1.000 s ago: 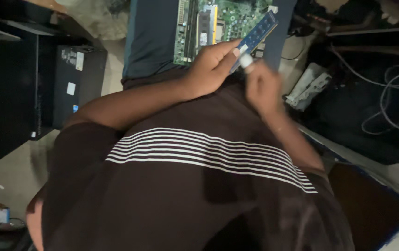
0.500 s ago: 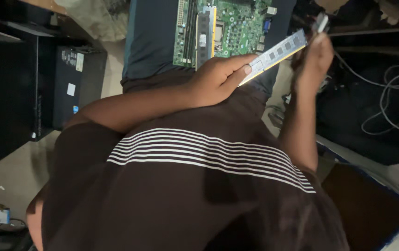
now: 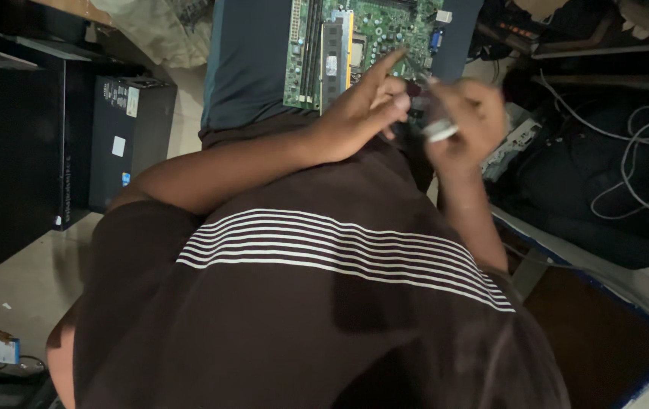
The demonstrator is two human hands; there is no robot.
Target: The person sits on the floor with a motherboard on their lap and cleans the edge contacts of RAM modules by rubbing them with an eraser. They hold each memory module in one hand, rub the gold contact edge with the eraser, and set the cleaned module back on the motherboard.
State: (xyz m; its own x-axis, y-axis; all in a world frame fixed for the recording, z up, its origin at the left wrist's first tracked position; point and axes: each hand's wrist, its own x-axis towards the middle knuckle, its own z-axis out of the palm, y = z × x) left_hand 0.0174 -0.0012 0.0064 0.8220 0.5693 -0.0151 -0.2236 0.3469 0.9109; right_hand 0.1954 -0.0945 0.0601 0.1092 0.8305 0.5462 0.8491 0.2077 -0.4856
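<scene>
1. Looking down over a dark brown shirt with thin white chest stripes, the head camera shows both bare hands raised together in front of the torso.
2. The left hand has its forefinger stretched out towards a green printed circuit board, with the other fingers curled; its fingertips meet the right hand.
3. The right hand is closed around a small pale, whitish object, blurred so that its kind cannot be told.
4. That pale object sits at the left edge of the right fist, just beside the left hand's knuckles, so the two hands touch around it.
5. The circuit board lies on the dark blue trousered lap, just beyond the hands; a long dark memory module stands seated in one of its slots.
6. A black desktop computer case stands on the pale floor at the person's left.
7. White cables loop over dark clutter at the person's right.
</scene>
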